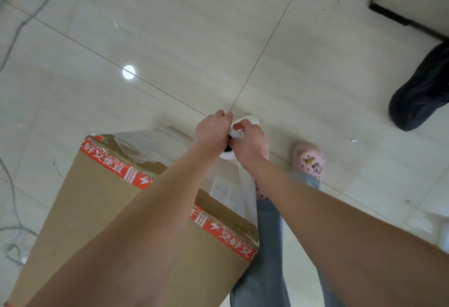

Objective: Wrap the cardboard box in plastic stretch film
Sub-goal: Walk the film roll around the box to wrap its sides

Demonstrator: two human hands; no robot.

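At the far left a thin grey cable [14, 39] snakes over the glossy, pale tiled floor [194, 39]. Near me on the left stands the cardboard box [85, 209], tall, matte brown and flat-sided, with its top edges bound in shiny red tape [114, 163] printed in white characters. Clear stretch film [155, 141], wrinkled and glinting, lies over the box top and runs right to my hands. My left hand [213, 129] curls round the white roll [251, 120], just past the box's far right corner. My right hand [250, 141] grips the same roll, touching the left. Below it are my pink spotted shoe [308, 158] and grey jeans [267, 246]. At the far right sits a dark, rounded shoe [418, 92].
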